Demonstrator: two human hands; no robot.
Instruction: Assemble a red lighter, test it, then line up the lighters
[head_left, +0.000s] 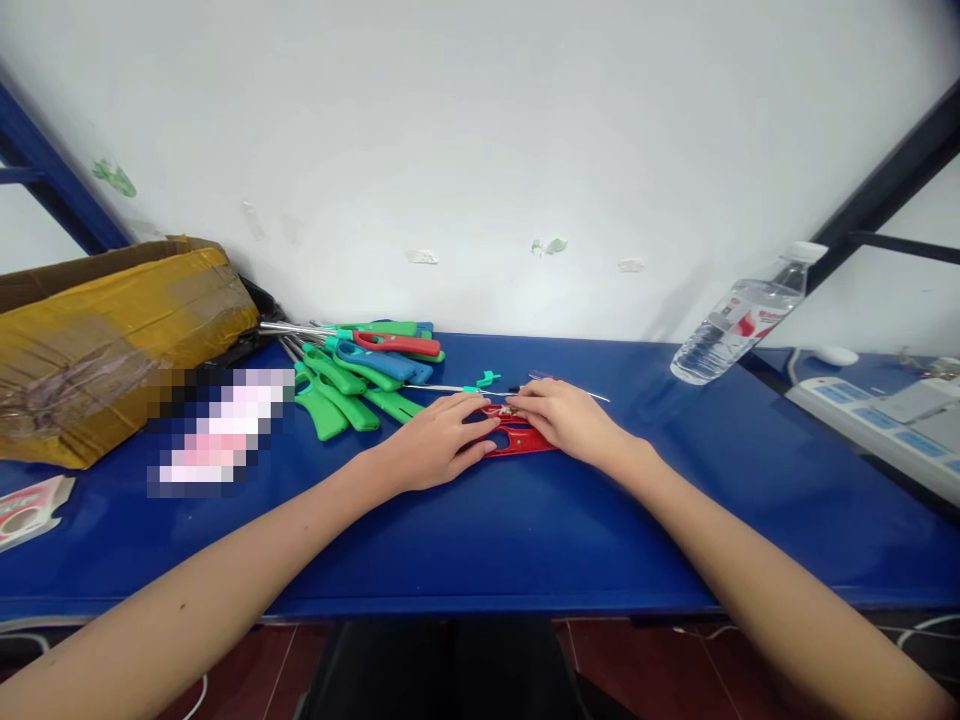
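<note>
A red plastic lighter casing (521,440) lay on the blue table (480,550) between the left hand (439,440) and the right hand (570,420), both curled narrowly over small parts (508,410) at its centre; whether these were gripped could not be told. The parts could be dislodged by a slip, and a thin metal rod (442,388) just beyond could be knocked against the pile of green and blue utility lighters (352,375).
</note>
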